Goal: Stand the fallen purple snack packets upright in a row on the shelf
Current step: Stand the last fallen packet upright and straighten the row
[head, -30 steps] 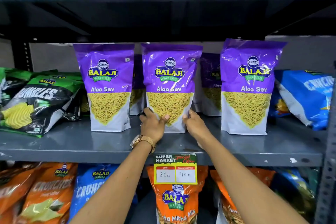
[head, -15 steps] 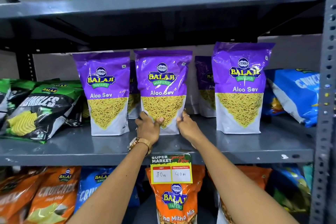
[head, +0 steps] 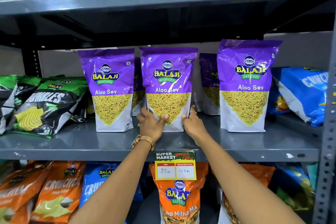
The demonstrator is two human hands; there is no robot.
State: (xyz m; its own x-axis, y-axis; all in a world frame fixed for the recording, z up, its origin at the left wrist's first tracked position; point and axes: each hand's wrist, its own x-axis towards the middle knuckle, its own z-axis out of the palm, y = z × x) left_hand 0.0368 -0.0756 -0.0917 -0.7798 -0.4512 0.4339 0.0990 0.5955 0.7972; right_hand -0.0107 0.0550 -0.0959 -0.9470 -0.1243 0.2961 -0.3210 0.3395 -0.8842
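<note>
Right now the left hand (head: 151, 125) and right hand (head: 193, 125) clasp the upright middle glossy purple snack packet (head: 168, 85) at its base, one on each side, on the grey metal shelf (head: 236, 143).

Three packets (head: 168, 85) stand in a row on the shelf (head: 72, 143), more packets (head: 209, 82) behind them.

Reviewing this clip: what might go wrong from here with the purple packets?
1. Both hands, left hand and right hand, grip only the base of the middle purple packet; once let go, it may tip.
2. It stands close to the left purple packet; a nudge might topple that one.
</note>
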